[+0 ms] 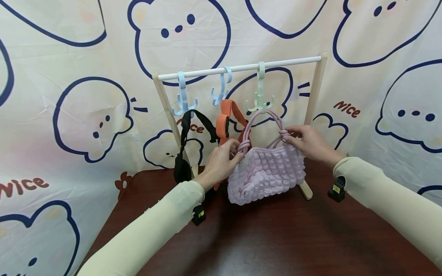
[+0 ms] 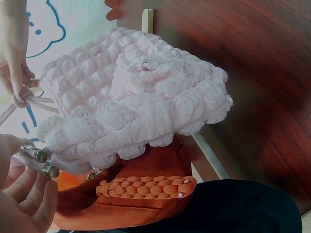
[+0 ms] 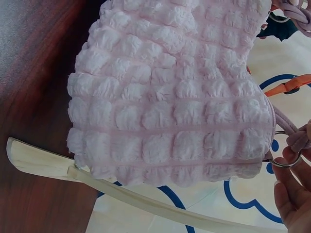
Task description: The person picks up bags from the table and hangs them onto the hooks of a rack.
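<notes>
A pink puffy handbag hangs by its looped handles from a pale green hook on the white rail. My left hand pinches the knotted handle base at the bag's left top corner. On the opposite corner, my right hand grips the other handle knot, beside a metal ring seen in the right wrist view. Metal fittings show close to the left fingertips in the left wrist view. The bag's body hangs in front of the rack, its lower edge over the brown table.
Left of the handbag hang an orange bag with a braided orange charm and a black bag. Two light blue hooks share the white rail. A wooden rack foot rests on the table; a cartoon-printed cloth stands behind.
</notes>
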